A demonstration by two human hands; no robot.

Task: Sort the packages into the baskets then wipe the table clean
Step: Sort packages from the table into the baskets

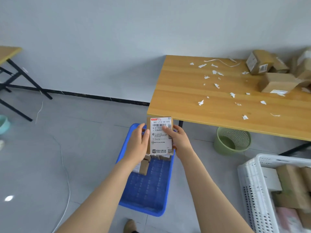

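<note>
You hold one package [160, 137] upright between both hands, its white shipping label facing you; it hangs above the far end of the blue basket [146, 190], just below the near left corner of the tabletop [193, 105]; your left hand [138, 142] grips its left long edge, fingers curled behind and thumb on the front; your right hand [178, 140] grips the right long edge, thumb pressed on the label near the barcode. The blue basket sits on the floor between your forearms; a few small brown boxes [144, 167] stand in its far end, directly under the held package, and the near part of its floor is bare. At your right, also on the floor, the white basket [252, 182] holds several brown cartons [289, 182] and something pink at its near end. On the tabletop, more brown packages [276, 83] are heaped at the far right, running out of view; torn white paper scraps [201, 102] lie scattered from the far edge to close by the near edge; a long thin white strip [220, 61] curls near the far edge. A green mesh wastebasket [232, 142] stands on the floor under the tabletop's near edge; a white cable [67, 182] trails across the floor at your left.
</note>
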